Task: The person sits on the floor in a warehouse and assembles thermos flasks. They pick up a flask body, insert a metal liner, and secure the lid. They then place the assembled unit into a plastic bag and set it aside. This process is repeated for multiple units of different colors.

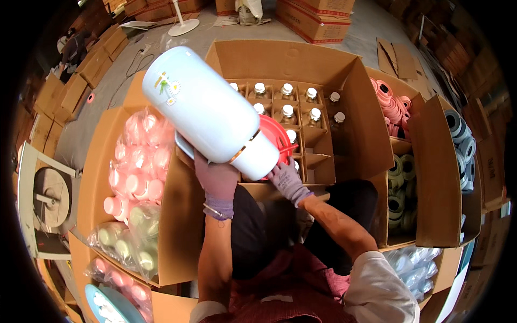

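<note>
A large pale blue thermos flask [210,102] with a daisy print lies tilted across the middle, its white cup lid [257,157] toward the lower right. My gloved left hand [216,180] grips it from below, beside the handle [184,144]; its fingers are mostly hidden behind the flask. At the lid's end, my gloved right hand [288,180] has its fingers bent against the rim. A red round dish [274,132] with a red strip lies partly hidden behind the lid, over a divided carton [280,56] of clear bottles with silvery-white tops [287,110].
At left, an open carton [180,231] holds bagged pink flask parts [141,156] and pale green ones [142,237]. Cartons at right hold pink [388,105], green [401,185] and blue-grey [460,145] ring-shaped parts. A blue basin [113,307] stands lower left. Another person [72,51] is far left.
</note>
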A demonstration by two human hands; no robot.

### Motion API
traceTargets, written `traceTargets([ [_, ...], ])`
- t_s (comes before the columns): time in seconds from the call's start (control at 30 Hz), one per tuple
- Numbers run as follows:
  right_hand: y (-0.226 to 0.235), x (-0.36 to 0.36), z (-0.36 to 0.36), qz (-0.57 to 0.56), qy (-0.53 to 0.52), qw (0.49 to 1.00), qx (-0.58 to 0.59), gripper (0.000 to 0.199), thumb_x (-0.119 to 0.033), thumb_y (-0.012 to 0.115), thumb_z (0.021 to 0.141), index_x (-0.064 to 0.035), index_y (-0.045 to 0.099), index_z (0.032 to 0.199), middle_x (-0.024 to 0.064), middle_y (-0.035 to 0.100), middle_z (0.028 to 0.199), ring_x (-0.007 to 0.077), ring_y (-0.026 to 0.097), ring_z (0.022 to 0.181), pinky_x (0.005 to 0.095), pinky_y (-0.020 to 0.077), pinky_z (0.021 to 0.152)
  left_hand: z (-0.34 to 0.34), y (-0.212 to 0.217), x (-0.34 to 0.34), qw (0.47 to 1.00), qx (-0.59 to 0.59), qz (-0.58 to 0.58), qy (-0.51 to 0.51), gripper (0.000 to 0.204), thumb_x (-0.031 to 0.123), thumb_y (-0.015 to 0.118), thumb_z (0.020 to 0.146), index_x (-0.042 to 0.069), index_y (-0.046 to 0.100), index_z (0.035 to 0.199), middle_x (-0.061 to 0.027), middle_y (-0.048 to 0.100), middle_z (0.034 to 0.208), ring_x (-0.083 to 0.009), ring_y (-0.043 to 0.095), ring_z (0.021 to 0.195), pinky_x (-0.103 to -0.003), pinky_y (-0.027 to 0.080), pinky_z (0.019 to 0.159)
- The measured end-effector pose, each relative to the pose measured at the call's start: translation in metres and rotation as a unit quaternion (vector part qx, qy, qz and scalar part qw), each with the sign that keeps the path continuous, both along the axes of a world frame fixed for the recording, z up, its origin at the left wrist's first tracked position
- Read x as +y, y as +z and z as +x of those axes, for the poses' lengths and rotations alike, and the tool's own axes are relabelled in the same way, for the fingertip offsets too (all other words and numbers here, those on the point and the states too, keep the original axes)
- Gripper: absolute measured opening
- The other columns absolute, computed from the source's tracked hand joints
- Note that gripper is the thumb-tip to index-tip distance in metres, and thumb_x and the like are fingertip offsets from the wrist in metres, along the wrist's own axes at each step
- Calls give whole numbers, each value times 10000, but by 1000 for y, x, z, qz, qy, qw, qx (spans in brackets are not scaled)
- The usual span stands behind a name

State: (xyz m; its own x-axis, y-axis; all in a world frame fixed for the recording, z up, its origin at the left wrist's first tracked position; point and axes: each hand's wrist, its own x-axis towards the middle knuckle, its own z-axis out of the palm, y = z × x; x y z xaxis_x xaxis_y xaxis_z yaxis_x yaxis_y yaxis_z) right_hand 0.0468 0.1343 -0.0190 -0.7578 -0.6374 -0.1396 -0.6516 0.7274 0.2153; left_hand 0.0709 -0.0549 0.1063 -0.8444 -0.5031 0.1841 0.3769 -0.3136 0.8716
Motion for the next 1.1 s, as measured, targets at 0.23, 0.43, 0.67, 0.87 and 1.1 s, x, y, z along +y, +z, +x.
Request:
traceTargets([
  [0.23, 33, -7, 11, -70, -23, 988, -133, 305, -308, 578, 897, -156, 617, 1159, 78, 651, 1035, 263, 602, 1003, 521, 422, 924, 9, -4, -18, 973, -56, -217, 59, 688, -2, 775, 746, -32, 438, 1345, -123, 581, 1264, -198, 584, 1110, -331, 474, 965],
  [0.43, -15, 24, -49, 126, -41, 991, 25, 285, -342, 596, 891, -153, 671, 1091, 59, 658, 1103, 264, 602, 1078, 423, 483, 866, 7, -3, -2, 952, -30, -298, 70, 661, 65, 784, 742, -33, 477, 1318, -152, 590, 1264, -219, 590, 1117, -339, 473, 948],
  [0.67, 184, 99, -35, -601, -333, 664, -296, 273, -305, 662, 889, -33, 642, 910, 50, 630, 760, 124, 583, 716, 300, 486, 649, 15, -15, -21, 966, -62, -239, -71, 407, 121, 527, 949, -20, 506, 1331, -138, 638, 1217, -209, 622, 1093, -327, 489, 947],
  [0.87, 363, 162, 71, -283, 195, 939, -7, 155, -150, 678, 797, -114, 633, 942, 64, 556, 1118, 243, 543, 1053, 419, 385, 1038, 28, 31, 25, 923, -133, -221, -284, 333, 246, 471, 982, -14, 676, 1011, -69, 682, 931, -156, 625, 850, -299, 497, 790],
  [1.1, 376, 164, 144, -107, 338, 920, 166, 157, -241, 619, 738, -159, 579, 865, 10, 559, 1058, 212, 565, 1035, 525, 423, 1031, 51, 37, 60, 846, -191, -103, -487, 212, 162, 533, 949, 9, 674, 988, -41, 676, 929, -99, 610, 853, -267, 493, 781],
])
